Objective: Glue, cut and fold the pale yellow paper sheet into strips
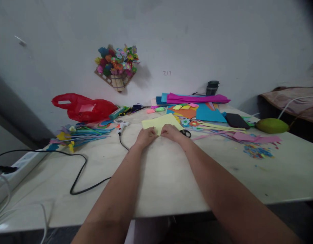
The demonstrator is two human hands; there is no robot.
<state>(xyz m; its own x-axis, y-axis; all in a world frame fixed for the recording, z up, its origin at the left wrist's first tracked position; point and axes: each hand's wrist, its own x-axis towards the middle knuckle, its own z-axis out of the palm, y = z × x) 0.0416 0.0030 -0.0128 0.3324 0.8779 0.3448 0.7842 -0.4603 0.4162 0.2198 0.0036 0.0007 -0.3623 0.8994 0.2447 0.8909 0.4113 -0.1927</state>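
The yellow paper sheet (160, 122) lies flat on the table (171, 176), reaching away from my knuckles. My left hand (146, 136) and right hand (171, 132) sit side by side, nearly touching, with fingers curled tight onto its near edge, gripping it. Scissors (186, 133) lie just right of my right hand, and a glue gun (122, 126) lies near, left of my left.

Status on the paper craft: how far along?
Done: paper flowers on sticks lie piled at the table's left, and cut scraps litter the right. In hand: left hand and right hand rest on the near edge of a yellow sheet, which looks flat and uncut. Left: that sheet is unshaped, the coloured paper stack at the back looks unused, and the scissors lie idle.
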